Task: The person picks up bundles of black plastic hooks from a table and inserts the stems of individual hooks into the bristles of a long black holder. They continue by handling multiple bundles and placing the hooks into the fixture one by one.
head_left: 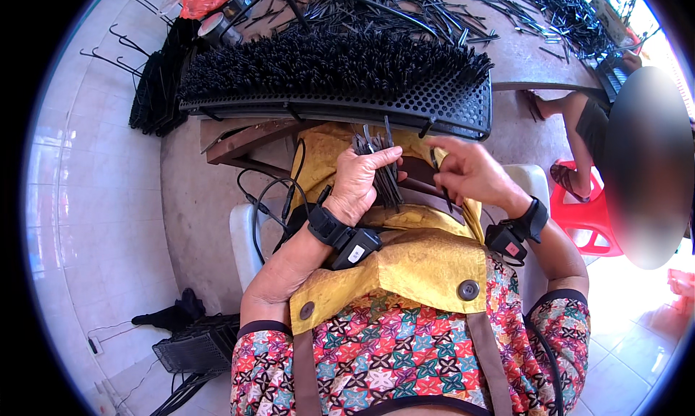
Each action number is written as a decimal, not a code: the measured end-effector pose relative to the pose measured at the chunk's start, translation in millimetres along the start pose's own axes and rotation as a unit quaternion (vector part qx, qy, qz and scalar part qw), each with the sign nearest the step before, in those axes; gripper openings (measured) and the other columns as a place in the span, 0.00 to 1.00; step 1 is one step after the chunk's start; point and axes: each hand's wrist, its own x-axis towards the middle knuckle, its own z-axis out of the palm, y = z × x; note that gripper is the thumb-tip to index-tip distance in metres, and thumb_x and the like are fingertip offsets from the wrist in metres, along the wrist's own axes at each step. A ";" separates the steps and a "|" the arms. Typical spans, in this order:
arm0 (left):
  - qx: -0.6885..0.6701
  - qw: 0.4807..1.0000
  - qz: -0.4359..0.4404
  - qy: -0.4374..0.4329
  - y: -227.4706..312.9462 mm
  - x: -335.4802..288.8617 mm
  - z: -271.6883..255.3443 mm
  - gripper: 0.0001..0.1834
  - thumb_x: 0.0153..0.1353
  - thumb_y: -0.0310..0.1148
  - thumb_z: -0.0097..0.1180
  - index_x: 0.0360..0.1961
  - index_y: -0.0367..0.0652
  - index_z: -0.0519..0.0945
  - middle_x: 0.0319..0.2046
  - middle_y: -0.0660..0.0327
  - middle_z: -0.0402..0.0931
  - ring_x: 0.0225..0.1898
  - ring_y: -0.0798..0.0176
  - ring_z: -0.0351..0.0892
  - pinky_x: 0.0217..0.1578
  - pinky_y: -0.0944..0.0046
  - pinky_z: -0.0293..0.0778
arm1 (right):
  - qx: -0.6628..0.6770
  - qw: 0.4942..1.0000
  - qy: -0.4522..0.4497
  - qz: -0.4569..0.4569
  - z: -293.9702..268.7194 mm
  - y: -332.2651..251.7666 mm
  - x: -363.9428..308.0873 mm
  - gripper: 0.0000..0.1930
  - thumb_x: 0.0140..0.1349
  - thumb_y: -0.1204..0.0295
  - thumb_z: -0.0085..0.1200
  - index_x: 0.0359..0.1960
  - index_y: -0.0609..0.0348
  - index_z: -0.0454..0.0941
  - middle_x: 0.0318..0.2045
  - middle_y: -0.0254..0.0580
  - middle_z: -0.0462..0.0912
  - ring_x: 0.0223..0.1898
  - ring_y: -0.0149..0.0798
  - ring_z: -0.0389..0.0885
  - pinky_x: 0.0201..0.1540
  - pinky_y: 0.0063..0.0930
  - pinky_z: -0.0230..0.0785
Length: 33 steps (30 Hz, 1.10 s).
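My left hand (360,179) is closed around a bundle of thin black strips (387,188), which stick out above and below the fingers. To its right, my right hand (474,173) pinches a single dark strip (447,201), partly hidden by the fingers. Both hands are just below the front edge of a black perforated tray (463,101), without visibly touching it. Across most of that tray stands a dense mass of upright black strips (326,65); round holes show bare along its front and right side.
Loose black strips (434,14) lie heaped on the table (525,61) behind the tray. A red plastic stool (586,210) and another person's leg (579,119) are at the right. Black racks (195,354) rest on the floor at lower left. Cables (264,199) loop beside my left wrist.
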 end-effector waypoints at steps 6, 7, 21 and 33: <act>-0.020 1.000 0.006 0.008 1.5 -2.5 6.0 0.06 0.52 0.22 0.61 0.29 0.39 0.75 0.25 0.61 0.76 0.26 0.65 0.77 0.25 0.63 0.79 | 0.070 0.941 0.259 -0.204 -18.5 -11.4 12.6 0.13 0.58 0.81 0.52 0.45 0.65 0.70 0.20 0.35 0.78 0.20 0.22 0.76 0.21 0.16 0.70; -0.017 1.000 0.004 0.007 1.6 -2.7 5.8 0.07 0.52 0.22 0.62 0.29 0.39 0.75 0.25 0.60 0.76 0.26 0.65 0.77 0.25 0.63 0.79 | 0.064 0.921 0.304 -0.235 -20.8 -14.1 18.8 0.11 0.58 0.81 0.53 0.43 0.65 0.71 0.21 0.35 0.79 0.20 0.22 0.76 0.21 0.15 0.71; -0.018 0.999 -0.017 -0.020 1.1 -1.7 0.9 0.07 0.54 0.23 0.60 0.31 0.38 0.74 0.26 0.59 0.76 0.28 0.63 0.79 0.28 0.62 0.80 | -0.282 0.779 0.401 -0.391 -36.2 -15.5 83.4 0.07 0.56 0.79 0.53 0.36 0.62 0.73 0.21 0.49 0.78 0.22 0.48 0.79 0.26 0.33 0.71; 0.001 0.999 -0.014 -0.041 4.1 -4.5 4.8 0.08 0.53 0.24 0.61 0.33 0.38 0.75 0.26 0.58 0.77 0.27 0.63 0.79 0.30 0.62 0.80 | -0.384 0.799 0.305 -0.349 -9.9 -21.3 61.1 0.13 0.56 0.71 0.55 0.40 0.65 0.71 0.21 0.49 0.77 0.24 0.50 0.78 0.24 0.39 0.69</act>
